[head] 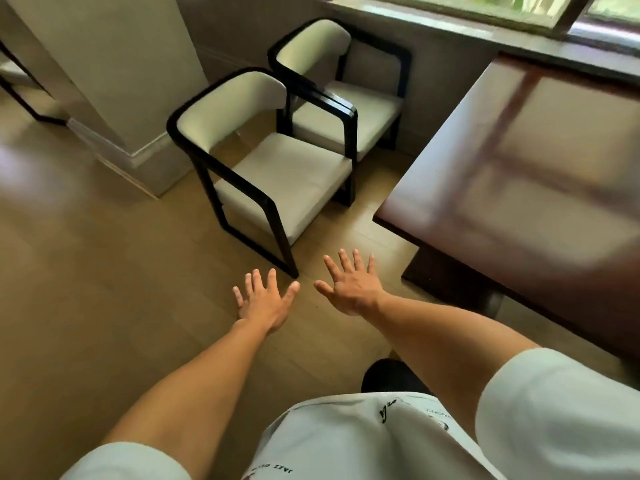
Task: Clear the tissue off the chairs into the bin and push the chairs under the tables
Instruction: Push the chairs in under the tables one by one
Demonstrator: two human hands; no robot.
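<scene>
Standing pulled out left of the table, the near chair and far chair show no tissue; pushing remains. Left hand and right hand hover spread, empty.

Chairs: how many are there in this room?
2 in full view: the near chair ahead of the hands, the far chair behind it by the window. A dark frame at far left may be another.
</scene>
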